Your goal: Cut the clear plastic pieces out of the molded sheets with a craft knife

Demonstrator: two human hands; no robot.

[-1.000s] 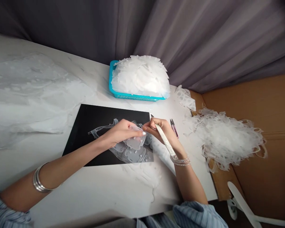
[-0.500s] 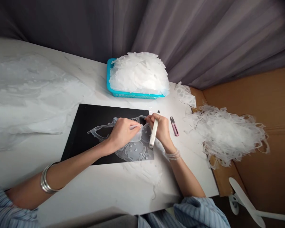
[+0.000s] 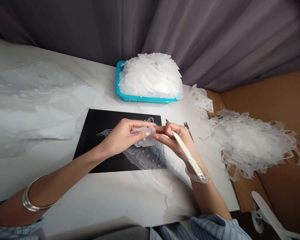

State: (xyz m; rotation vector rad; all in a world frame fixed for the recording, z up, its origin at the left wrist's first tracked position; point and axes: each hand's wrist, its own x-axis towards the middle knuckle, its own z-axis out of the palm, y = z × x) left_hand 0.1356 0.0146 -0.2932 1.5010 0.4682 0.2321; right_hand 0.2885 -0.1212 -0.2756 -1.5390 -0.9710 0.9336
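a black mat (image 3: 100,118) is laid on the worktop (image 3: 130,196), and above it a translucent moulded piece (image 3: 147,133) is pinched by the closed fingers of the left hand (image 3: 121,137). a white-handled craft knife (image 3: 187,155) is gripped by the right hand (image 3: 176,140), with its fingertips set against the piece.

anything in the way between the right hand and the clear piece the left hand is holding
Nothing visible stands in the way. The fingers of the right hand reach right up to the edge of the translucent moulded piece, held by the left hand. The white-handled craft knife lies in the right hand's grip, clear of the gap.
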